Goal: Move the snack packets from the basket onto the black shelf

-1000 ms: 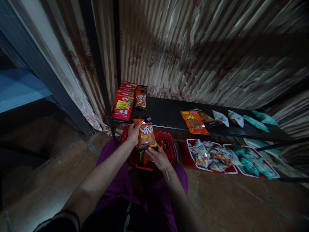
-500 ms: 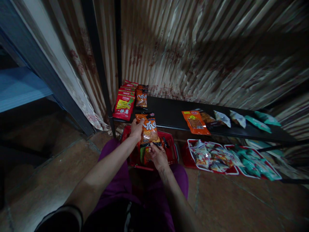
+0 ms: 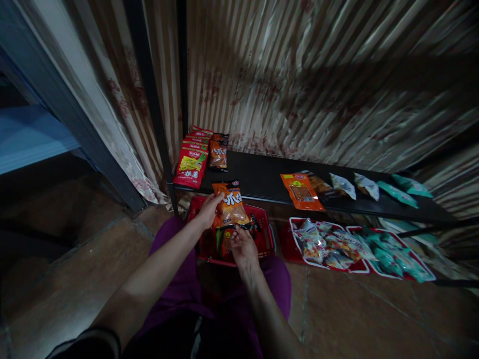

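One orange snack bag (image 3: pixel 235 210), just right of the left hand (image 3: pixel 209 212), whose fingers grip its edge, extends lengthwise away from the right hand (image 3: pixel 245 250), fingertips at its near end (pinching or merely touching, I cannot tell).

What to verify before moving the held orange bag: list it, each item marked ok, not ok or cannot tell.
1. Left hand holding the orange bag: ok.
2. Right hand at its lower edge: ok.
3. Right-hand grip firm: cannot tell.
4. Red basket free of packets: not ok, some inside.
5. Matching bag beside the red packs on the shelf: ok.
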The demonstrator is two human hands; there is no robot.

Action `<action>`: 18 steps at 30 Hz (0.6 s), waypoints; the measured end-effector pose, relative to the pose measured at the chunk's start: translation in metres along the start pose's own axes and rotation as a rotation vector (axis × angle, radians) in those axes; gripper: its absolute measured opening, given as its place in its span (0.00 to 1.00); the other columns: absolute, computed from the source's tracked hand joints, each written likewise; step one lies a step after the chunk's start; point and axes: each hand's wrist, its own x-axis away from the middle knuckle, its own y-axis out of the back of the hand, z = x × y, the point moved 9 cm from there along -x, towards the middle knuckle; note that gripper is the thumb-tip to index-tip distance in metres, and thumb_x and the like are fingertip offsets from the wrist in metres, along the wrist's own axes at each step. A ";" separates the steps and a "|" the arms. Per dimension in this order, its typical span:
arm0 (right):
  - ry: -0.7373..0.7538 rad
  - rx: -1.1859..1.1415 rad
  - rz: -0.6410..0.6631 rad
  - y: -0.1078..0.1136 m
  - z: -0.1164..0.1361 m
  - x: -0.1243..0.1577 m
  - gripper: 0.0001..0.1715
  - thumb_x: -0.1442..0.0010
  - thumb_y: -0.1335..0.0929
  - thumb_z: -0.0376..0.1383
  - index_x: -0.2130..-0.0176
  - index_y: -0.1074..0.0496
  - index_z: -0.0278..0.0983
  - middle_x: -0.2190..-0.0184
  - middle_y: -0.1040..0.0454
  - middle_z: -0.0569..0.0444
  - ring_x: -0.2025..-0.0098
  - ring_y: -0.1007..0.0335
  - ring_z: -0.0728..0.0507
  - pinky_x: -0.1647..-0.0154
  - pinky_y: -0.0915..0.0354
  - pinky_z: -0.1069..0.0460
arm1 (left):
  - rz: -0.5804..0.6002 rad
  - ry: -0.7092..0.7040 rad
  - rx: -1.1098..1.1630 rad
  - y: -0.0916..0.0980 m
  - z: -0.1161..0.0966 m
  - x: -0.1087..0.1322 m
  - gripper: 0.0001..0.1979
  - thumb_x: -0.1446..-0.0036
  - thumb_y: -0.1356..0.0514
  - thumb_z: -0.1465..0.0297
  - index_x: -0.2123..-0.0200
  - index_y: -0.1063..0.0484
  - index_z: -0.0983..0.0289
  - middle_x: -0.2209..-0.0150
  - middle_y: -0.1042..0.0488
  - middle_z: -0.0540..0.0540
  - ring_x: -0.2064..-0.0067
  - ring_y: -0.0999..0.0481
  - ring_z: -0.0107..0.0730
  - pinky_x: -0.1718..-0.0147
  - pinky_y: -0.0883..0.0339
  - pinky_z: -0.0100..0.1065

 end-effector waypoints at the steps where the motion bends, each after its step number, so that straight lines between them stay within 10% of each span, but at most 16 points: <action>1: -0.026 -0.024 0.016 -0.001 -0.003 -0.002 0.18 0.59 0.24 0.30 0.74 0.35 0.40 0.82 0.29 0.66 0.80 0.33 0.54 0.78 0.32 0.59 | 0.028 0.020 0.001 0.002 0.004 0.002 0.21 0.60 0.30 0.58 0.65 0.28 0.64 0.68 0.24 0.51 0.71 0.27 0.26 0.72 0.35 0.26; 6: -0.150 -0.237 -0.037 -0.006 -0.016 0.000 0.16 0.58 0.25 0.25 0.75 0.34 0.39 0.81 0.29 0.65 0.79 0.33 0.55 0.78 0.33 0.61 | 0.199 0.073 -0.088 0.002 0.030 0.017 0.25 0.61 0.28 0.65 0.58 0.28 0.64 0.59 0.23 0.56 0.62 0.24 0.32 0.61 0.32 0.33; 12: -0.106 -0.084 0.012 -0.009 -0.011 0.004 0.15 0.61 0.22 0.31 0.73 0.29 0.39 0.75 0.25 0.63 0.74 0.29 0.54 0.72 0.31 0.60 | 0.105 -0.131 -0.158 0.019 0.030 0.018 0.23 0.57 0.31 0.70 0.55 0.28 0.64 0.58 0.23 0.55 0.56 0.24 0.34 0.52 0.34 0.36; 18: 0.087 0.201 0.000 -0.017 0.051 -0.018 0.26 0.56 0.24 0.45 0.57 0.25 0.44 0.56 0.22 0.56 0.53 0.28 0.47 0.58 0.31 0.55 | 0.169 -0.165 -0.332 0.027 0.021 0.013 0.22 0.52 0.36 0.73 0.51 0.29 0.63 0.53 0.23 0.54 0.52 0.25 0.36 0.47 0.35 0.41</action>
